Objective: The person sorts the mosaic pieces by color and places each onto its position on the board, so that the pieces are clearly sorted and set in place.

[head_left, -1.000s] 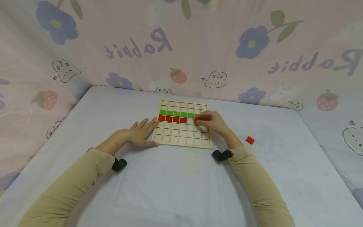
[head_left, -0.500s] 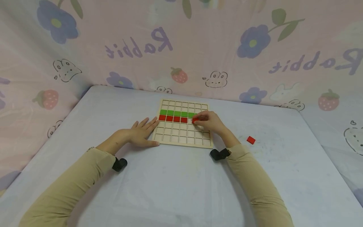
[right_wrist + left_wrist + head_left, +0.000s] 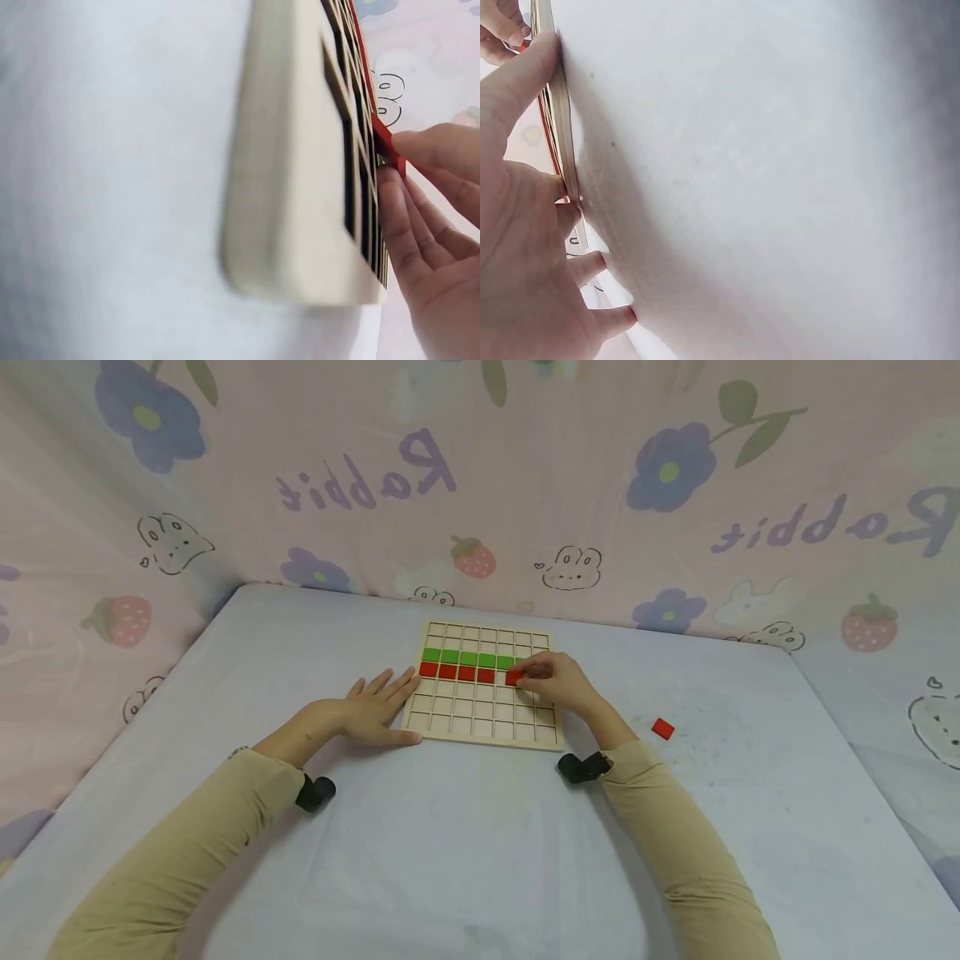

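A wooden grid board [image 3: 483,745] lies flat on the table. One of its rows holds green tiles [image 3: 468,659], and the row just below has several red tiles [image 3: 447,672] at its left end. My right hand [image 3: 558,682] pinches a red tile [image 3: 513,678] over that red row; the right wrist view shows this tile [image 3: 388,145] tilted, one edge raised off the board. A bare cell separates it from the other red tiles. My left hand [image 3: 371,718] lies spread against the board's left edge, with thumb and fingertips touching the frame in the left wrist view.
A loose red tile [image 3: 663,728] lies on the white table [image 3: 465,843], right of the board and beyond my right forearm. Behind the table hangs a patterned curtain [image 3: 510,485]. A black wrist camera [image 3: 583,767] sits below my right wrist.
My right hand has shifted the pinched red tile slightly left along the red row. My left hand stays in place at the board's edge.
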The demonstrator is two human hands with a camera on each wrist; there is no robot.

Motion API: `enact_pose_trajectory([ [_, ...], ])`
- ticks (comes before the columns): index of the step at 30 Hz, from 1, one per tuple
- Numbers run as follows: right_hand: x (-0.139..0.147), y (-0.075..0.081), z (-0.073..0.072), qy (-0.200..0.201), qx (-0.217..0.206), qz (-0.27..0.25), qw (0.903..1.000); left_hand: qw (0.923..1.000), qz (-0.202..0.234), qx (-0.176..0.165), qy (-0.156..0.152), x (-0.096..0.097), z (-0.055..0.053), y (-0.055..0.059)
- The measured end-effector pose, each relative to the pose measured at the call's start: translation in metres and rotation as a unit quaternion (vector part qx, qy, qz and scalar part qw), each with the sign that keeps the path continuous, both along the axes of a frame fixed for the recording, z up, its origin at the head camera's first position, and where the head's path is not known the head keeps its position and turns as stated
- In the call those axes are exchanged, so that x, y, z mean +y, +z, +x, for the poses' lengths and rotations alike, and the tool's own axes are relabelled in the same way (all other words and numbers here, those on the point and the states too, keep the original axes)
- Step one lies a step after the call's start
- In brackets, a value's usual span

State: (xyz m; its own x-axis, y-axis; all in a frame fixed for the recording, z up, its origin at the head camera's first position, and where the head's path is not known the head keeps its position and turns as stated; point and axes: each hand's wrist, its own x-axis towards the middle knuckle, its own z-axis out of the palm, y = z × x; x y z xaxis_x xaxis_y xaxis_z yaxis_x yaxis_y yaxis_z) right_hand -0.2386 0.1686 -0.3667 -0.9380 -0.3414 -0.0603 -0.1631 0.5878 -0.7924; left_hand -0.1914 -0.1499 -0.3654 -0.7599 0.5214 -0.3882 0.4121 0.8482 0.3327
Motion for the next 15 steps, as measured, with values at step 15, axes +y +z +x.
enact_pose_trajectory([
  [15, -0.0082, 0.0007, -0.0012, 0.014, 0.030, 0.019, 0.9993, 1.0000, 0.004, -0.003, -0.002, 0.0000, 0.0030, 0.0053],
])
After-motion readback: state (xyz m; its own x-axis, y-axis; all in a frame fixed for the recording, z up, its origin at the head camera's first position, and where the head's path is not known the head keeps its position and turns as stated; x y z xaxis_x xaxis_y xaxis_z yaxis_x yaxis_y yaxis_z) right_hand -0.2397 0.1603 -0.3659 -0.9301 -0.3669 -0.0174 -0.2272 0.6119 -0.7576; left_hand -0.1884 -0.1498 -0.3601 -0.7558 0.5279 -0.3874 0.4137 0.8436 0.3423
